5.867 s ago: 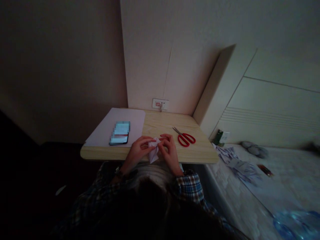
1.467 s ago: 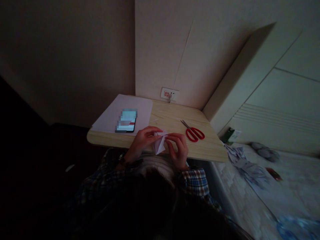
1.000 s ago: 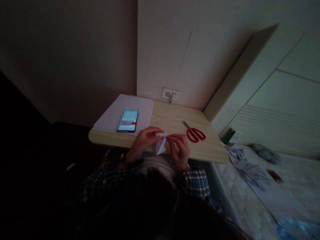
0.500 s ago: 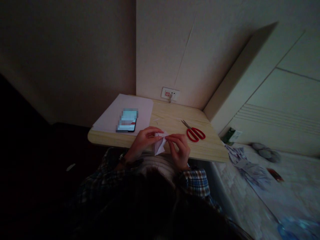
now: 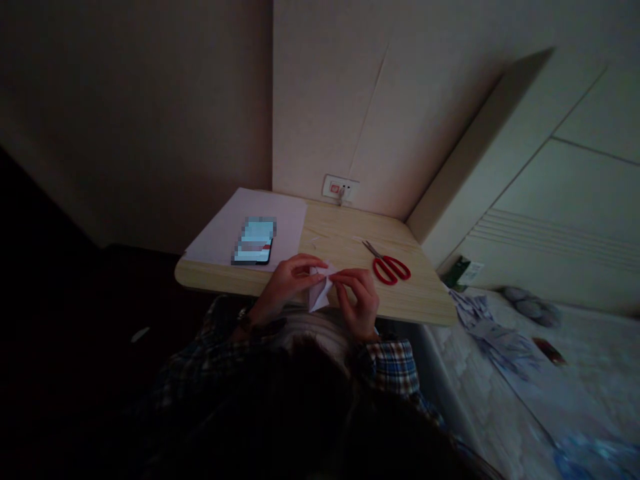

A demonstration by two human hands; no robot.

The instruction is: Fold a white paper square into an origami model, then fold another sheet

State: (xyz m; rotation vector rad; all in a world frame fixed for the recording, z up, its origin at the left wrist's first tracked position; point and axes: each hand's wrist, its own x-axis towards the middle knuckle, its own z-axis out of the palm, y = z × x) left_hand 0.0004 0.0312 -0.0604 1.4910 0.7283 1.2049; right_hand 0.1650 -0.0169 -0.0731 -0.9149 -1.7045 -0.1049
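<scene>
A small folded piece of white paper (image 5: pixel 319 293) is held between my two hands, just over the near edge of the table. My left hand (image 5: pixel 290 280) grips it from the left, thumb and fingers closed on its upper part. From the right, my right hand (image 5: pixel 359 299) pinches the paper's edge between thumb and fingertips. The paper's lower end tapers to a point below the fingers. Scissors with red handles (image 5: pixel 391 269) lie to the right of my right hand, blades toward the wall.
On the table (image 5: pixel 340 227), a lit phone (image 5: pixel 255 241) rests on white paper sheets (image 5: pixel 220 227) at the left. A wall socket (image 5: pixel 341 188) with a plug is behind. To the right is a bed (image 5: pixel 480 387) with crumpled paper (image 5: pixel 500 340) and a grey item (image 5: pixel 531 305).
Both hands keep the same grip on the folded paper. Its lower part has shifted very slightly; otherwise the scene looks the same.
</scene>
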